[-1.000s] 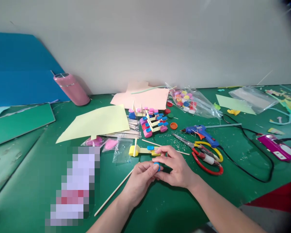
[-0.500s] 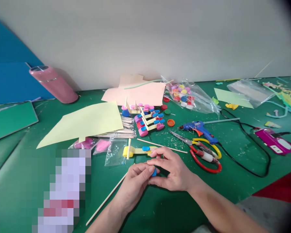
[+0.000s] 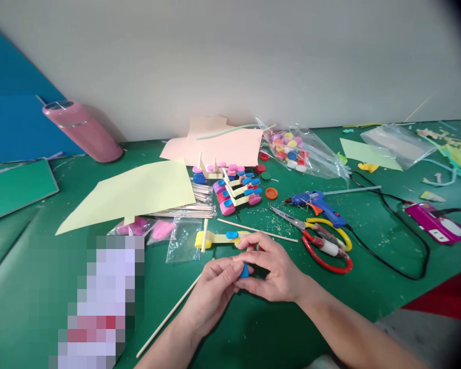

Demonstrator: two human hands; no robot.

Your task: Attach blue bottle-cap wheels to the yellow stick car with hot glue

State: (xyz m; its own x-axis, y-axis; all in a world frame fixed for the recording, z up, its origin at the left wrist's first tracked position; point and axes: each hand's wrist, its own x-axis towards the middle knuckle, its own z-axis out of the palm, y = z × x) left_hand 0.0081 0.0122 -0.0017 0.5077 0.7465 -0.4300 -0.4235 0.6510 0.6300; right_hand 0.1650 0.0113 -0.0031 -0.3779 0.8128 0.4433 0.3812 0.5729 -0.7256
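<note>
My left hand (image 3: 221,279) is closed, its thumb and fingers pinching a small blue piece (image 3: 245,270) that looks like modelling clay. From the other side my right hand (image 3: 274,266) has its fingers curled around the same piece, which they partly hide. Just beyond my fingertips lies a small scooter-like model (image 3: 218,239) with yellow wheels, a wooden-stick body and a blue pad on top. Farther back stand several similar models (image 3: 234,197) with pink, red and blue parts. A thin wooden stick (image 3: 169,315) runs beside my left forearm.
Scissors (image 3: 325,243) and a blue glue gun (image 3: 317,205) with its cord lie to the right, near a purple power strip (image 3: 436,223). A bag of bottle caps (image 3: 295,151), yellow paper (image 3: 138,189) and a pink flask (image 3: 84,130) are farther back.
A bit more of the blue piece shows between my fingers. My hands stay in nearly the same place, and the view has shifted very slightly.
</note>
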